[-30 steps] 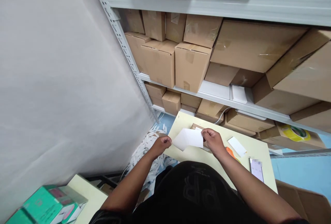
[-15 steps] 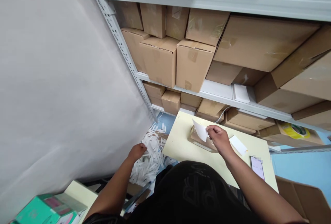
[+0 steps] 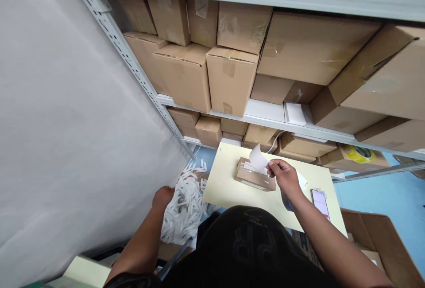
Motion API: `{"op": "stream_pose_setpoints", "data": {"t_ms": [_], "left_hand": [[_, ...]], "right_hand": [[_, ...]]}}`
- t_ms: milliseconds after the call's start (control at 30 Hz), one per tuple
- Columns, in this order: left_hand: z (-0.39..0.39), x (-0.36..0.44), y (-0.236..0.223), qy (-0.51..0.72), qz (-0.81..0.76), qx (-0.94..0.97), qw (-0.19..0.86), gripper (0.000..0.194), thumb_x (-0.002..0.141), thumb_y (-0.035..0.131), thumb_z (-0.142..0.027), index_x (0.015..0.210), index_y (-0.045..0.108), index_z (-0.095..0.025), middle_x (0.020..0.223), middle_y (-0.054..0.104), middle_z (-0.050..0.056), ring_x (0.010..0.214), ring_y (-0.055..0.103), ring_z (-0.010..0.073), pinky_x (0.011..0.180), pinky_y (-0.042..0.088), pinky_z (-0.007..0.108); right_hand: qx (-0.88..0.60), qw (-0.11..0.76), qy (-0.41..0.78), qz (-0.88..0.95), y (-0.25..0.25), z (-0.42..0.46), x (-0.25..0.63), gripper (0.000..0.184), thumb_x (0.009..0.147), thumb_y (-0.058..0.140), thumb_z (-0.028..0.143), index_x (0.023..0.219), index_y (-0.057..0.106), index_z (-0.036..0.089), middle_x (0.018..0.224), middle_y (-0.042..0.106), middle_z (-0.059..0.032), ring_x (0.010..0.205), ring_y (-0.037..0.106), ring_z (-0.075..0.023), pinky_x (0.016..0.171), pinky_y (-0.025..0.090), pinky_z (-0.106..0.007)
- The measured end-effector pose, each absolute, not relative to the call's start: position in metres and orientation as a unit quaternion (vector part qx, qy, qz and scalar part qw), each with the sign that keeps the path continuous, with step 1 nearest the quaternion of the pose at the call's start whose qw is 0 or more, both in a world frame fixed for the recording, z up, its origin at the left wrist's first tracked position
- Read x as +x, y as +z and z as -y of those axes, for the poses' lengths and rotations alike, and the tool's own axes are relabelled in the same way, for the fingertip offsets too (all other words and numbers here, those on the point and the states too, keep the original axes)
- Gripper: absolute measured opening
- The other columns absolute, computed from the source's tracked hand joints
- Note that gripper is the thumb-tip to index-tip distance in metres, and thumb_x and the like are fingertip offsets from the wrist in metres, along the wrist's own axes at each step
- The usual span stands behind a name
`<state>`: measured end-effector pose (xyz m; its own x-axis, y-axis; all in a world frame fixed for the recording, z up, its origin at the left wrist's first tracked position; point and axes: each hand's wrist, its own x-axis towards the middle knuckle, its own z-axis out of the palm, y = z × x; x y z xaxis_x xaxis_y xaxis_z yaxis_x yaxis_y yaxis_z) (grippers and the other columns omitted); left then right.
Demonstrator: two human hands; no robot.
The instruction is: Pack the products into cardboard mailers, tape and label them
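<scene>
Pinched between the thumb and fingers of my right hand [image 3: 282,175] is a white paper label [image 3: 258,158], its free end curling upward. It is just above a small taped cardboard box [image 3: 254,178] on the cream table [image 3: 219,186]; whether it touches the box I cannot tell. The box carries a white strip on its near side. My left hand [image 3: 163,197] is closed, off the table's left side, near a heap of white paper strips [image 3: 181,212]. Its fingers face away, so anything inside is hidden.
A phone [image 3: 320,202] lies on the table's right part, with white paper [image 3: 302,180] partly behind my right hand. Metal shelves [image 3: 275,122] full of cardboard boxes rise behind. Yellow tape [image 3: 359,153] rests on a lower box. An open carton [image 3: 375,235] stands at right.
My left hand has moved left and slightly down. The label has shifted a little, its free end now curling up, showing more of the box. The view has turned slightly.
</scene>
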<state>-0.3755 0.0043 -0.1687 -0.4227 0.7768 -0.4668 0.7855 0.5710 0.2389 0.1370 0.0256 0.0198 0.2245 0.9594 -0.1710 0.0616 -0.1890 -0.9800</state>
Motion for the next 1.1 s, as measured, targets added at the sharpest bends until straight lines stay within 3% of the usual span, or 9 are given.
{"op": "stream_pose_setpoints", "data": {"t_ms": [100, 233, 300, 400, 500, 600, 800, 1000, 1100], "left_hand": [[-0.027, -0.331, -0.153, 0.031, -0.818, 0.486, 0.305, 0.024, 0.085, 0.058, -0.039, 0.089, 0.074, -0.022, 0.094, 0.079, 0.008, 0.099, 0.072, 0.0274, 0.081, 0.05, 0.031], [-0.047, -0.247, -0.107, 0.208, -0.705, 0.5, 0.458, 0.029, 0.084, 0.058, -0.043, 0.09, 0.073, -0.018, 0.079, 0.074, 0.005, 0.082, 0.07, 0.0228, 0.075, 0.052, 0.03], [-0.05, -0.203, -0.077, 0.285, -0.623, 0.462, 0.563, 0.036, 0.083, 0.063, -0.05, 0.093, 0.072, -0.017, 0.084, 0.076, 0.007, 0.079, 0.071, 0.0211, 0.072, 0.053, 0.03], [-0.054, -0.148, -0.037, 0.316, -0.528, 0.423, 0.665, 0.048, 0.081, 0.069, -0.061, 0.09, 0.071, -0.014, 0.084, 0.076, 0.011, 0.074, 0.07, 0.019, 0.068, 0.052, 0.029], [-0.06, -0.111, -0.011, 0.328, -0.491, 0.397, 0.703, 0.057, 0.082, 0.067, -0.07, 0.087, 0.071, -0.013, 0.081, 0.075, 0.012, 0.069, 0.069, 0.0172, 0.065, 0.051, 0.028], [-0.067, -0.089, -0.002, 0.338, -0.491, 0.388, 0.703, 0.057, 0.081, 0.069, -0.07, 0.082, 0.069, -0.013, 0.076, 0.073, 0.011, 0.064, 0.066, 0.0157, 0.062, 0.05, 0.027], [-0.076, -0.074, -0.001, 0.335, -0.526, 0.471, 0.623, 0.033, 0.079, 0.07, -0.05, 0.074, 0.064, -0.018, 0.061, 0.061, 0.0, 0.059, 0.058, 0.0142, 0.062, 0.046, 0.027], [-0.079, -0.066, 0.001, 0.285, -0.53, 0.651, 0.463, 0.023, 0.09, 0.057, -0.041, 0.079, 0.062, -0.021, 0.069, 0.06, -0.003, 0.07, 0.055, 0.0152, 0.068, 0.041, 0.026], [-0.082, -0.06, 0.002, 0.253, -0.517, 0.688, 0.442, 0.018, 0.092, 0.055, -0.036, 0.083, 0.06, -0.022, 0.073, 0.06, -0.003, 0.071, 0.054, 0.0152, 0.068, 0.039, 0.026]], "right_hand": [[-0.622, 0.48, 0.461, 0.413, 0.015, -0.024, 0.141, 0.039, 0.081, 0.077, 0.058, 0.086, 0.075, 0.02, 0.08, 0.073, -0.0055, 0.068, 0.061, -0.0178, 0.067, 0.051, -0.031], [-0.627, 0.481, 0.454, 0.412, 0.004, -0.022, 0.148, 0.04, 0.082, 0.077, 0.059, 0.093, 0.078, 0.02, 0.077, 0.074, -0.0041, 0.07, 0.063, -0.0185, 0.072, 0.051, -0.033], [-0.626, 0.488, 0.452, 0.406, 0.0, -0.021, 0.152, 0.041, 0.081, 0.078, 0.059, 0.096, 0.079, 0.02, 0.078, 0.074, -0.0039, 0.074, 0.065, -0.0196, 0.075, 0.052, -0.033], [-0.629, 0.493, 0.445, 0.405, -0.003, -0.018, 0.159, 0.04, 0.081, 0.079, 0.057, 0.098, 0.08, 0.021, 0.082, 0.076, -0.0041, 0.08, 0.067, -0.0209, 0.081, 0.053, -0.035], [-0.634, 0.493, 0.434, 0.409, -0.002, -0.015, 0.165, 0.039, 0.082, 0.078, 0.056, 0.1, 0.08, 0.022, 0.086, 0.077, -0.0045, 0.083, 0.069, -0.0219, 0.085, 0.053, -0.036], [-0.64, 0.489, 0.425, 0.413, -0.002, -0.011, 0.172, 0.04, 0.081, 0.078, 0.057, 0.102, 0.08, 0.022, 0.089, 0.078, -0.0058, 0.085, 0.069, -0.0236, 0.084, 0.054, -0.038], [-0.602, 0.513, 0.455, 0.409, -0.007, -0.002, 0.18, 0.035, 0.074, 0.082, 0.048, 0.098, 0.079, 0.023, 0.099, 0.078, -0.0062, 0.088, 0.069, -0.0225, 0.083, 0.055, -0.037], [-0.604, 0.524, 0.502, 0.328, -0.008, -0.004, 0.18, 0.032, 0.07, 0.084, 0.047, 0.083, 0.071, 0.021, 0.07, 0.067, -0.0006, 0.065, 0.058, -0.0172, 0.064, 0.049, -0.032], [-0.603, 0.526, 0.514, 0.309, -0.013, -0.008, 0.18, 0.035, 0.068, 0.085, 0.048, 0.079, 0.064, 0.022, 0.062, 0.06, 0.0031, 0.058, 0.054, -0.0151, 0.058, 0.044, -0.029]]}}
